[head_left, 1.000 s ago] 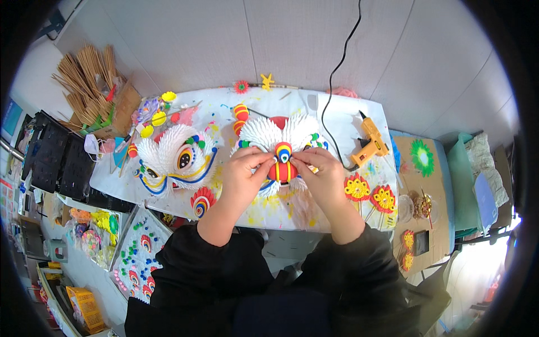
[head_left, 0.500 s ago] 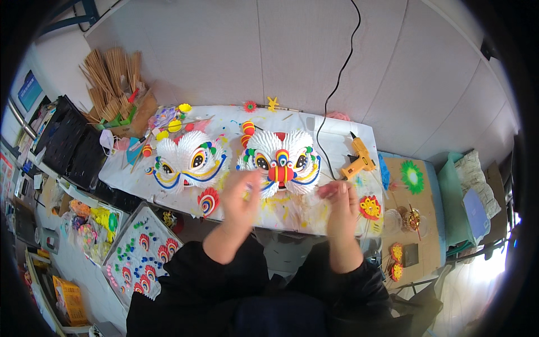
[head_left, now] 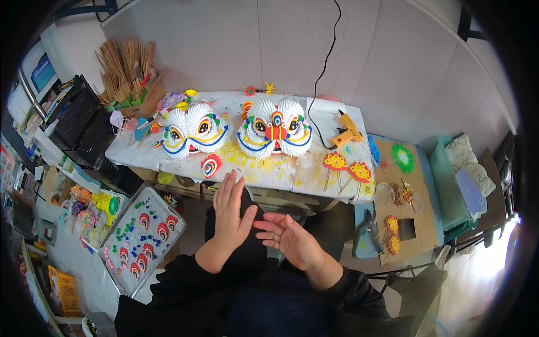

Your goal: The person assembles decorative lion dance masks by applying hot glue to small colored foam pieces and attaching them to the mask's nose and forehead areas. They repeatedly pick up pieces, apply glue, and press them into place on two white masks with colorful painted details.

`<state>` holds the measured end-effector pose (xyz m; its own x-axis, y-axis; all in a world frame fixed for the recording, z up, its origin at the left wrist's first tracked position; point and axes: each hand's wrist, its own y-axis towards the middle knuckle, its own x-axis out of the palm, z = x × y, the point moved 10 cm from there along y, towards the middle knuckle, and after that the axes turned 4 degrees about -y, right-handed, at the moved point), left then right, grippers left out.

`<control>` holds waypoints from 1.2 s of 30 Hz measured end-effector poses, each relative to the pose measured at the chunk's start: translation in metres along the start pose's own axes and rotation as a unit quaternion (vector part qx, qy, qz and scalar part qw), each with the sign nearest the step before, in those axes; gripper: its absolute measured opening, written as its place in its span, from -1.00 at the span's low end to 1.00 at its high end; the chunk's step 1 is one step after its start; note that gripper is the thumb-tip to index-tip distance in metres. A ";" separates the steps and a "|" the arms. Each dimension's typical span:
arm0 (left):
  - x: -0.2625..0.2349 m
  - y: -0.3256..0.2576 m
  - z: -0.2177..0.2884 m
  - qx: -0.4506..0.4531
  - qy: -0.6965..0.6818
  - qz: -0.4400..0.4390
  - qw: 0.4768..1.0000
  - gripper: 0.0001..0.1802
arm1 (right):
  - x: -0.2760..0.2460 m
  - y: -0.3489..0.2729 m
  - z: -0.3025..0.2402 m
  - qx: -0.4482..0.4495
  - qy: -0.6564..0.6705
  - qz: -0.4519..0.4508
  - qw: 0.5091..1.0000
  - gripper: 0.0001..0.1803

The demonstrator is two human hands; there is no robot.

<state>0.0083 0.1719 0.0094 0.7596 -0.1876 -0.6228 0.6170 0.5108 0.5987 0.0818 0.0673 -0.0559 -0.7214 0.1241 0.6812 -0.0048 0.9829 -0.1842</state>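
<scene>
Two paper lion masks lie face up side by side on the white table (head_left: 337, 121), well beyond both hands. The right-hand lion mask (head_left: 275, 133) sits near the table's middle, wider than it is deep, its long axis running left to right along the table; its red nose strip runs from far to near, and the curved blue and yellow mouth line faces the near edge, toward the person. The left-hand lion mask (head_left: 192, 132) lies just beside it, turned much the same way, tilted slightly.

The left hand (head_left: 231, 213) is held flat and open, fingers straight and close together, pointing toward the far side, its back to the camera. It holds nothing. The right hand (head_left: 286, 238) is also open, palm up, fingers loosely spread and pointing left; its fingertips meet the left hand near the thumb. It holds nothing either. Both hands hover below the table's near edge, above the lap.

A small round paper ornament (head_left: 211, 165) lies near the table's front edge, just beyond the left fingertips. An orange glue gun (head_left: 347, 133) rests right of the masks. A tray of small ornaments (head_left: 140, 238) sits low at left.
</scene>
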 end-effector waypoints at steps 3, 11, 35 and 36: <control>-0.011 -0.026 -0.001 -0.009 0.004 0.000 1.000 -0.31 | -0.015 -0.008 0.016 -0.010 0.005 0.038 0.999 -0.53; -0.005 -0.046 0.006 -0.012 0.051 -0.079 0.995 -0.45 | -0.029 -0.013 0.042 0.018 0.014 0.047 0.999 -0.82; 0.048 0.012 -0.157 -0.466 -0.557 0.117 0.678 -0.37 | -0.176 0.060 -0.090 -0.129 0.082 0.306 0.940 -0.41; 0.060 0.016 -0.164 -0.492 -0.552 0.117 0.663 -0.37 | -0.180 0.066 -0.093 -0.135 0.097 0.318 0.933 -0.41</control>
<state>0.0297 0.3062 -0.1007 0.8336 -0.2295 0.5025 0.4360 0.8319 -0.3434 0.2761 0.1224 -0.1251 -0.3800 0.6915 0.6143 0.5753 0.6967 -0.4285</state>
